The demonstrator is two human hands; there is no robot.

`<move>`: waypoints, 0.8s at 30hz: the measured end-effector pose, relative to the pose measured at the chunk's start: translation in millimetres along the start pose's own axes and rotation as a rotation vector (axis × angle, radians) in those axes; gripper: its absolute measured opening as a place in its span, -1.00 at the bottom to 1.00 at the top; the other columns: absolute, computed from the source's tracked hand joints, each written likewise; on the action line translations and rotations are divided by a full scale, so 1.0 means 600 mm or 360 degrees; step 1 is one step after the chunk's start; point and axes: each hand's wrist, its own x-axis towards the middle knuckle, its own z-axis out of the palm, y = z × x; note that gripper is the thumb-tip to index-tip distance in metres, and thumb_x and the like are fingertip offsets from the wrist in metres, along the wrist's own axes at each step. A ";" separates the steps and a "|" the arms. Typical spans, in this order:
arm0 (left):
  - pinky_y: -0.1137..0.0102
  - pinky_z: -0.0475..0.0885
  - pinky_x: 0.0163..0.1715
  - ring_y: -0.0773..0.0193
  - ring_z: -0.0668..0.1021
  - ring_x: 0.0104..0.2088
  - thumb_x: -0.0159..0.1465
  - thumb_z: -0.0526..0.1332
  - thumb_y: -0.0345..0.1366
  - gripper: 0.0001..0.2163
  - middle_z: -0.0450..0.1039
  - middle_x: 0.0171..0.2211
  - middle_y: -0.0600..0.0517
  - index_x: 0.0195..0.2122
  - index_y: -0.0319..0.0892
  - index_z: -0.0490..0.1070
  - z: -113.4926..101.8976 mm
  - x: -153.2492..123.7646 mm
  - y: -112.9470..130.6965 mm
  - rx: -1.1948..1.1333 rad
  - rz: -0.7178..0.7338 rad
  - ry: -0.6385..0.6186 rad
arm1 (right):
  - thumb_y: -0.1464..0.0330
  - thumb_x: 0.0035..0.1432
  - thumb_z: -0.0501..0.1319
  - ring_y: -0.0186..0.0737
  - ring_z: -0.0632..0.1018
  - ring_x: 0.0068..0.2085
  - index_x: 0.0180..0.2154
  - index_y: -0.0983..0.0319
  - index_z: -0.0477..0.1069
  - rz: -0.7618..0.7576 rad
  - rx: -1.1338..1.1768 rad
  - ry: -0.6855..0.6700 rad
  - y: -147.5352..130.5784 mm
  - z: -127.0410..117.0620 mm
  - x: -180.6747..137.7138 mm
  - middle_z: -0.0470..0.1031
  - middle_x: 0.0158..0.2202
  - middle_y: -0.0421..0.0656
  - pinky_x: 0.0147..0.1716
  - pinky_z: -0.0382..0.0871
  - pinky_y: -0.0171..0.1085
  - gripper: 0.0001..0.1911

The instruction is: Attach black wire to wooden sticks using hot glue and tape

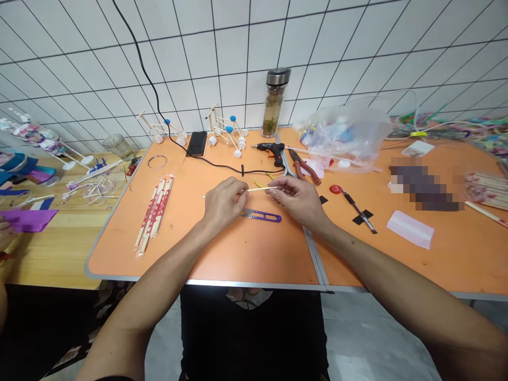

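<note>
My left hand (226,200) and right hand (299,197) pinch a thin stick (257,189) over the surface (238,259), between its front and back edges, beyond the purple snips (254,214). I judge this a holding-and-aligning step; the next move calls for steady, two-sided grip.

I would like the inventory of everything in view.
thin stick: 1, pale, centre
wrapped chopsticks: several, pale, left
snips: 1, purple, near stick
glue gun: 1, black, beyond stick
pliers: 1, red handles, centre
cable: 1, black, rear
phone: 1, black, rear left
stick models: 2, pale, rear left
bottle: 1, clear, by wall
plastic bag: 1, clear, rear right
pen: 1, black, right
blurred object: 1, dark, right
tabletops: 2, orange, beneath hands
other items: many, mixed, scattered
neighbour's hand: 1, left edge
left hand: 1, holding stick
right hand: 1, holding stick
</note>
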 end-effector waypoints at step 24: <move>0.28 0.33 -0.27 0.18 0.66 -0.12 0.55 0.24 -0.33 -0.83 0.72 -0.12 0.01 -0.08 -0.05 0.66 0.007 -0.004 -0.001 0.0097 0.0131 -0.0130 | 0.18 0.34 0.33 -0.15 0.60 -0.35 -0.24 0.17 0.64 -0.0152 -0.0449 -0.0155 -0.009 -0.006 -0.009 0.68 -0.37 -0.13 -0.33 0.41 -0.18 -0.79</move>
